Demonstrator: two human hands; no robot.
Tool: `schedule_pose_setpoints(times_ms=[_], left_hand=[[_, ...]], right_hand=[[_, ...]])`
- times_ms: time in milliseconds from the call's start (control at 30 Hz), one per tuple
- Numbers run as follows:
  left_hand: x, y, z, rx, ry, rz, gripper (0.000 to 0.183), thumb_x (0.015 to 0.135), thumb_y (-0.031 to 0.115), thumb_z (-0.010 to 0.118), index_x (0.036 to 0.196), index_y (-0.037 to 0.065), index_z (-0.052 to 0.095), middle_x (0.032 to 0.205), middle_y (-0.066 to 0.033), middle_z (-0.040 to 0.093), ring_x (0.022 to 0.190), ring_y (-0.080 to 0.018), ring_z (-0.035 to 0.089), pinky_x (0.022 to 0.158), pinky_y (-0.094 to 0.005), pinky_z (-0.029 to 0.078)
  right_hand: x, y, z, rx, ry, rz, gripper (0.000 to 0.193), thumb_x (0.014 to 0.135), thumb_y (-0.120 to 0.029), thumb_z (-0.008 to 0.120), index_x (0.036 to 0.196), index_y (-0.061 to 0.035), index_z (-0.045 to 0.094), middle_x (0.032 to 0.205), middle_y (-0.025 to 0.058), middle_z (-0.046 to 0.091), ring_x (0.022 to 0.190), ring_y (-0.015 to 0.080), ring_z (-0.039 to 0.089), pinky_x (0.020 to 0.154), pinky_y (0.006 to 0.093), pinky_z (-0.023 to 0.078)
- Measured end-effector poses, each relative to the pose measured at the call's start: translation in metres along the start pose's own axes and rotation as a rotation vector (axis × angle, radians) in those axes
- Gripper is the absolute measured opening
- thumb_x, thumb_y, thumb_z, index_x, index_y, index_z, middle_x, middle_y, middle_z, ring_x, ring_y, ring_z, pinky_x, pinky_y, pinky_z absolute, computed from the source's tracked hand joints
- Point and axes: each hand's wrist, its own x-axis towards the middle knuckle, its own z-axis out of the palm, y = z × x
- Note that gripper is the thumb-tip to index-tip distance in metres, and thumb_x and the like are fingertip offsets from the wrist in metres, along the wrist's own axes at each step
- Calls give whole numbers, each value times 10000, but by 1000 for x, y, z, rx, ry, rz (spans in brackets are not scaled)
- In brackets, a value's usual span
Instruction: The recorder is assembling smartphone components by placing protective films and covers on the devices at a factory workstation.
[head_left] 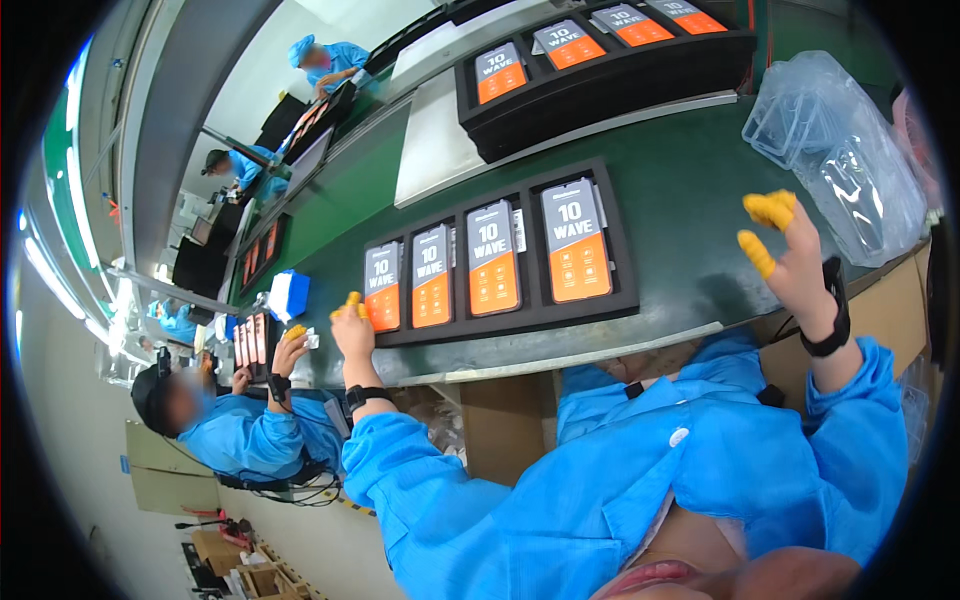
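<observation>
A black foam tray [625, 250] lies on the green bench in front of me. It holds a row of several smartphones, such as the tallest phone [576, 240], each with a grey and orange front. My left hand [352, 328], with yellow finger cots, is at the tray's left end. Its fingers are bent against the tray's edge beside the leftmost phone [382, 288]. My right hand [793, 262] is raised over the bench, right of the tray. Its finger and thumb, also in yellow cots, are apart with nothing visible between them.
Behind, another black tray [600, 100] of similar phones rests by a pale metal plate [435, 135]. Clear plastic trays in a bag [850, 180] lie at the right. A blue box [289, 295] stands left. A co-worker [250, 430] sits left, a hand near my left one; others work farther along.
</observation>
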Motion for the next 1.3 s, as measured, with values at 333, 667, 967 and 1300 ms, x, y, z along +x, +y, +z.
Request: schedule_pose_setpoints(times_ms=[333, 667, 967, 1300], left_hand=[[-8, 2, -14, -1116, -462, -943, 435, 825, 353, 474, 1087, 7, 494, 1037, -87, 537, 957, -168, 482, 761, -347, 406], [-40, 23, -143, -2030, -234, -582, 367, 821, 160, 491, 1133, -30, 450, 1116, -134, 514, 1010, -253, 508, 869, -381, 410], [153, 139, -136, -2210, -53, -395, 263, 797, 149, 549, 994, -24, 538, 950, -115, 589, 850, -214, 571, 767, -344, 457], [298, 198, 42, -1058, 92, 20, 350, 835, 307, 439, 913, 8, 603, 842, -134, 601, 743, -262, 567, 649, -379, 438]], right_hand=[[1, 17, 126, -408, -536, -93, 776, 738, -609, 418, 1032, 106, 477, 1142, 263, 414, 1077, 403, 366, 867, 502, 300], [21, -3, 56, 351, -283, 147, 526, 765, -168, 571, 1155, 103, 345, 1144, 252, 391, 1109, 356, 356, 967, 355, 267], [187, 86, -26, 781, 270, 343, 389, 740, -18, 548, 1115, 49, 474, 1004, 93, 545, 891, 133, 512, 769, 243, 417], [236, 188, 22, 74, 846, 224, 154, 658, -56, 527, 781, -33, 616, 766, 176, 598, 728, 297, 579, 658, 341, 467]])
